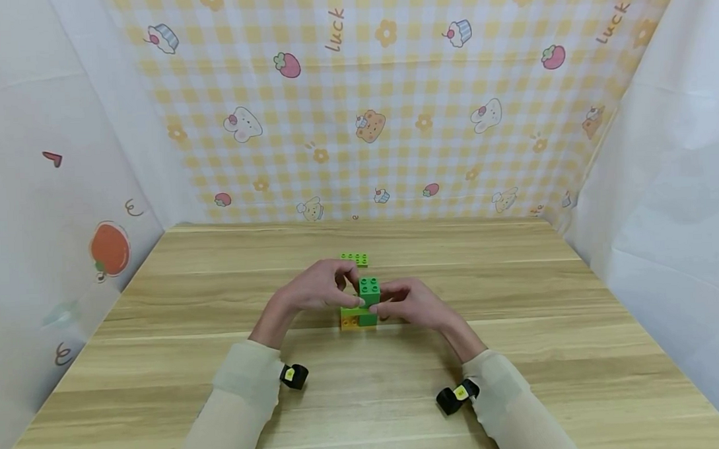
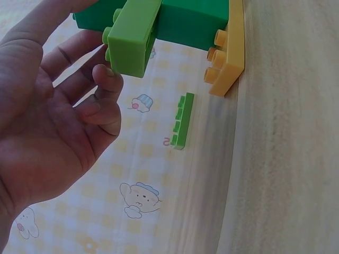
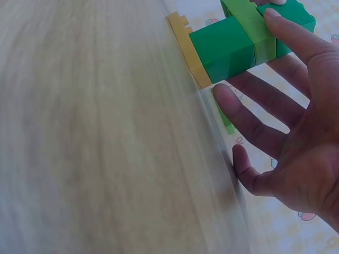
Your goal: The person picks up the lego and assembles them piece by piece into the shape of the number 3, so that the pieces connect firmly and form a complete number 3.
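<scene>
A small stack of toy building bricks stands on the table in front of me. At its foot lies an orange plate [image 1: 349, 322], carrying a dark green brick [image 1: 368, 320]. Above that, a light green brick [image 2: 132, 45] juts out to the left, and another dark green brick [image 1: 370, 291] tops the stack. My left hand [image 1: 320, 286] pinches the top brick from the left. From the right, my right hand [image 1: 414, 305] grips it too, thumb [image 3: 296, 34] near its joint with the light green brick. The right hand's other fingers spread beside the stack.
Behind the stack lies a separate light green plate with studs [image 1: 361, 259], partly covered by the left hand in the head view. The wooden table [image 1: 485, 246] ends at a checked cloth backdrop [image 1: 420, 83], with white cloth on both sides.
</scene>
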Available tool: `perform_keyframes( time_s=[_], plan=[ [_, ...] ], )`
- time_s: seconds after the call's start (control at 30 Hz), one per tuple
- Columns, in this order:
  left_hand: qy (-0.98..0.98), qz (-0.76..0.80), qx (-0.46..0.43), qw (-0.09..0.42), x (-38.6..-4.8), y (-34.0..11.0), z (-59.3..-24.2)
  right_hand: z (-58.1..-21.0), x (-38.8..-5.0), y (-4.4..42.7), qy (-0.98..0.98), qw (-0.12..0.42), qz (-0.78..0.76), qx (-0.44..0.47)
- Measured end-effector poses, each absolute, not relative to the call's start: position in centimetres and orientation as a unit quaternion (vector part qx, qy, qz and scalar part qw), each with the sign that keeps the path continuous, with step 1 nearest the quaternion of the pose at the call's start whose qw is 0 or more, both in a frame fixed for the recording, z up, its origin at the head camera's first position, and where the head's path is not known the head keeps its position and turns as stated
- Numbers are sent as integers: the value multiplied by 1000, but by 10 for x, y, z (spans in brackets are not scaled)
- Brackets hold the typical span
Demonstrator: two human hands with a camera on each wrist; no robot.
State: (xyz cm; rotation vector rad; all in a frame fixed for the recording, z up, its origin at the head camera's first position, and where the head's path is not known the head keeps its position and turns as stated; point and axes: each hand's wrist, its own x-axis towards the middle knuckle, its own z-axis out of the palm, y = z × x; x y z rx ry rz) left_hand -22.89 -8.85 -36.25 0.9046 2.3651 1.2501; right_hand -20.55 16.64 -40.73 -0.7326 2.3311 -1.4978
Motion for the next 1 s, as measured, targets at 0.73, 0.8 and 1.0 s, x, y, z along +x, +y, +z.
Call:
perform_keyframes(
  time_s=[0.73, 0.8, 1.0],
  plan=[
    [845, 412, 310, 141, -224, -87, -360, -410, -205, 166, 826, 112, -503, -229],
    [847, 408, 311, 138, -224, -87, -360, -409, -204, 166, 826, 115, -504, -226],
    [851, 403, 310, 131, -223, -86, -359, -408, -203, 164, 826, 117, -505, -220]
  ],
)
